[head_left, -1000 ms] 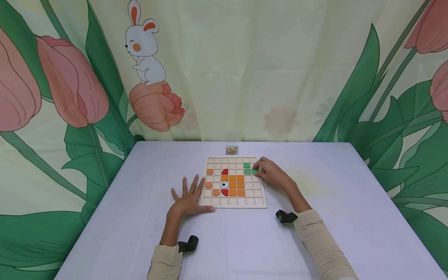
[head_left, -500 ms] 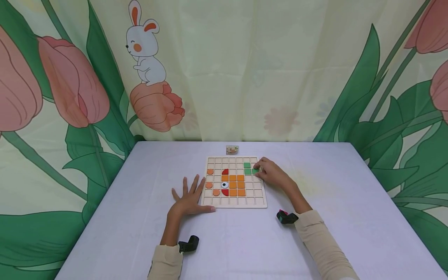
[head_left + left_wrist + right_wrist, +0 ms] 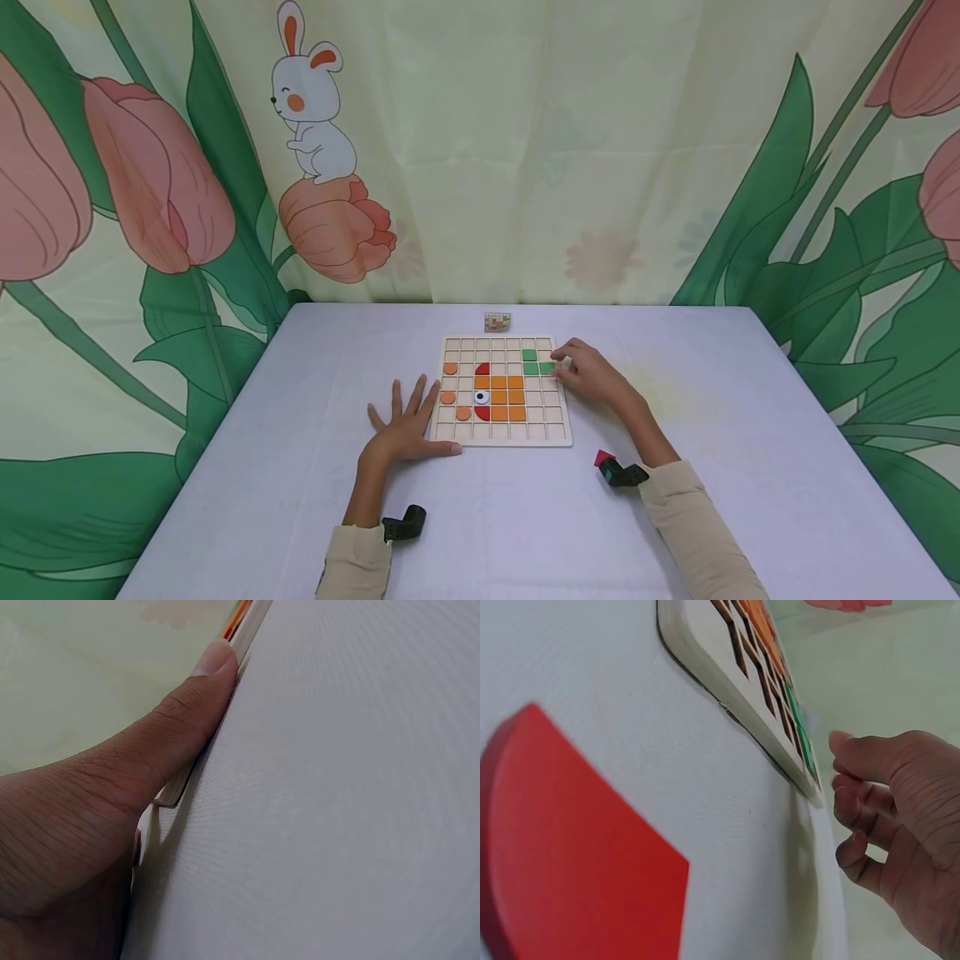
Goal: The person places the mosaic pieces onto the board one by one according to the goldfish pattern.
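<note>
A light wooden grid board [image 3: 551,431] lies on the table. My left hand [image 3: 405,433] has its fingers spread beside the board's left edge, and its thumb [image 3: 187,701] lies along the front edge. At the board's right edge is my right hand [image 3: 588,371], fingers loosely bent and holding nothing, with the fingertips just beside a green square tile [image 3: 546,367]. Two more green tiles [image 3: 529,355] sit left of it. Orange squares [image 3: 507,397], red curved pieces [image 3: 482,412], an eye disc [image 3: 482,397] and several orange discs [image 3: 450,368] fill other cells.
A red wedge-shaped piece [image 3: 592,847] with one curved side lies on the table near the right wrist camera [image 3: 622,475]. Behind the board is a small patterned card [image 3: 497,322]. A printed curtain [image 3: 495,167] hangs past the table's far edge.
My right hand has drawn slightly right, off the green tile, which now shows in its cell. More of the red piece shows by the right wrist. My left hand stays put.
</note>
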`<control>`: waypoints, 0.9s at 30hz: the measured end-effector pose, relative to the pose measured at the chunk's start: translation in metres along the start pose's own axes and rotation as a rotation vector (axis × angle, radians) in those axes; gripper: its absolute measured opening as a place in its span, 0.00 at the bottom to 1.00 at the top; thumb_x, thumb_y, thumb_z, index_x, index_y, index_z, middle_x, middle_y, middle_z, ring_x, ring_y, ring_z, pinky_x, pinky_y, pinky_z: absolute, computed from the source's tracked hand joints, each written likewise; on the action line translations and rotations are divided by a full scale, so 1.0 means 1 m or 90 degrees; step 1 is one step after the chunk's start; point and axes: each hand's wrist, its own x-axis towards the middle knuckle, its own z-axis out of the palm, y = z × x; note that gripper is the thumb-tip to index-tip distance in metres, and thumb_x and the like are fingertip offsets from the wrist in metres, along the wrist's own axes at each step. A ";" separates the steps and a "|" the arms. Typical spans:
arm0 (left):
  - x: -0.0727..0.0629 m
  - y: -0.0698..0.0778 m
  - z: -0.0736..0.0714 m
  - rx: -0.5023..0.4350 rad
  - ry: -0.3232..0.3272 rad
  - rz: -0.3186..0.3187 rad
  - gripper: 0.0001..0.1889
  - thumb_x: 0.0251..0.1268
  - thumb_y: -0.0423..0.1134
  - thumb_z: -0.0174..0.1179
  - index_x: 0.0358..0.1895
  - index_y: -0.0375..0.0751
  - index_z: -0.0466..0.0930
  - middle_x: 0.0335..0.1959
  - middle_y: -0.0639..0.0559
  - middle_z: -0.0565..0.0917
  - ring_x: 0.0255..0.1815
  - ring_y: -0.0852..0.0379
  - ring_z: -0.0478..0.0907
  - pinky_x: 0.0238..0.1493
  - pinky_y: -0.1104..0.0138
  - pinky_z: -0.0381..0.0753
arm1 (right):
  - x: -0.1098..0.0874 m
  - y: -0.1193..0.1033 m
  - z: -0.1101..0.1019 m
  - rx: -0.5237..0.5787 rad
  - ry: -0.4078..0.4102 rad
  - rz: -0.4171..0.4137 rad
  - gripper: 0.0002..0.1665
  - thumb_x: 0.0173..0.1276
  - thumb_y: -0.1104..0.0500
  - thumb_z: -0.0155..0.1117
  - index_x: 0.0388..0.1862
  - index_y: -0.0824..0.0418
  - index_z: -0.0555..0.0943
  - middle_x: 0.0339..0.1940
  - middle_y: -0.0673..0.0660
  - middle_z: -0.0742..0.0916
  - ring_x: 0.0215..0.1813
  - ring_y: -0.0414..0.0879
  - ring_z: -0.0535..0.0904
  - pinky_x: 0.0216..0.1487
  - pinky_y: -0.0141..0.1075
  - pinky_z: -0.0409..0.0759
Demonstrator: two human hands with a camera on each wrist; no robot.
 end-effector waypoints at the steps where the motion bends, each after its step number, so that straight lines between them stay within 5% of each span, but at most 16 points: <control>1: 0.000 0.000 0.000 0.000 0.001 0.001 0.63 0.42 0.75 0.65 0.80 0.57 0.41 0.82 0.49 0.35 0.78 0.34 0.20 0.63 0.24 0.26 | -0.001 0.000 -0.001 0.003 0.002 0.002 0.19 0.69 0.56 0.63 0.54 0.65 0.81 0.52 0.60 0.81 0.44 0.49 0.75 0.45 0.38 0.77; 27: -0.002 0.002 -0.001 -0.006 -0.004 0.000 0.62 0.43 0.74 0.65 0.80 0.56 0.41 0.82 0.49 0.35 0.78 0.34 0.20 0.63 0.24 0.26 | -0.052 -0.012 -0.018 -0.016 -0.067 0.009 0.15 0.66 0.56 0.67 0.48 0.61 0.83 0.40 0.53 0.82 0.36 0.43 0.73 0.35 0.29 0.76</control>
